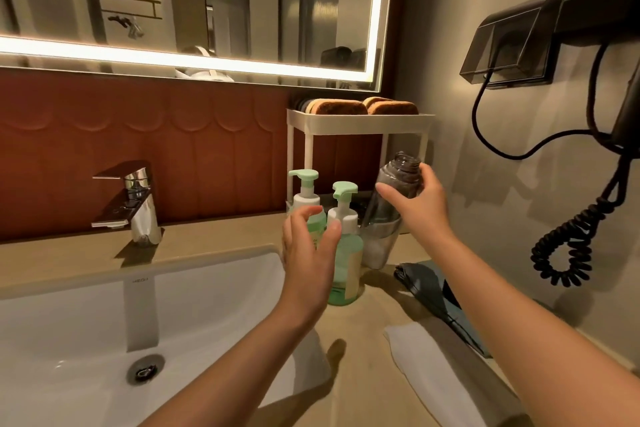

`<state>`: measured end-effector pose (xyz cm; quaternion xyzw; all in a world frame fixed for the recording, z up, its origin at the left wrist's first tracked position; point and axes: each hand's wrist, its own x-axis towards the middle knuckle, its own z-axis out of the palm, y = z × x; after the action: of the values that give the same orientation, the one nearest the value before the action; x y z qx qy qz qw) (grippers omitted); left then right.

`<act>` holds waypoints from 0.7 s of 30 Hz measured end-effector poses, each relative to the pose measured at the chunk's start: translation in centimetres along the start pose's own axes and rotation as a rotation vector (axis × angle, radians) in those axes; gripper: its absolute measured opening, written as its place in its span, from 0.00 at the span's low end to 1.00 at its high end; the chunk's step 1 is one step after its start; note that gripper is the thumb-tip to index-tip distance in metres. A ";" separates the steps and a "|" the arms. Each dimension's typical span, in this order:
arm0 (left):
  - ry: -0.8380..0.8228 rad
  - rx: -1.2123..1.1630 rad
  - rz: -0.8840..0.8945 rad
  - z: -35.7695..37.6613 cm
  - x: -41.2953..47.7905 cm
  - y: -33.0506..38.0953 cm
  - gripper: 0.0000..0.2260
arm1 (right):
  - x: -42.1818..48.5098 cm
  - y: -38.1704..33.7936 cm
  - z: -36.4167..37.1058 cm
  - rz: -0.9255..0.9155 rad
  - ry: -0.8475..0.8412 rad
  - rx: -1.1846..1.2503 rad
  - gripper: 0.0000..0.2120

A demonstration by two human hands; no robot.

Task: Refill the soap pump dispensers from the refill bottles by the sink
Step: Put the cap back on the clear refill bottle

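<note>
Clear bottle [398,174] gripped in right hand [420,206]; left hand [308,250] spread open at dispenser [306,191].

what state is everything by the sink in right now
bottle, uncapped, tilted
back dispenser, upright, pump on
front dispenser, upright, pump on
tap, off
mirror light, on
left grip, open, by back dispenser
right grip, holding bottle
</note>
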<state>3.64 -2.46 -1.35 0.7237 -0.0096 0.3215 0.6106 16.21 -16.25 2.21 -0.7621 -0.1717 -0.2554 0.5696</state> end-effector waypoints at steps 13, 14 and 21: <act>-0.382 0.170 0.007 -0.3 -4.5 3.6 0.43 | -10.2 -8.6 -6.1 -0.118 -0.222 0.118 0.25; -0.392 0.146 0.002 -0.4 -4.8 3.5 0.43 | -10.9 -8.8 -5.9 -0.116 -0.253 0.130 0.25; -0.318 -0.028 -0.037 -0.5 -8.1 2.0 0.31 | -14.3 -9.3 -5.2 -0.087 -0.427 0.130 0.22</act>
<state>-3.84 -5.56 -3.41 0.7568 -0.0972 0.1913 0.6174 -1.53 -18.08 2.20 -0.7526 -0.3372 -0.1009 0.5565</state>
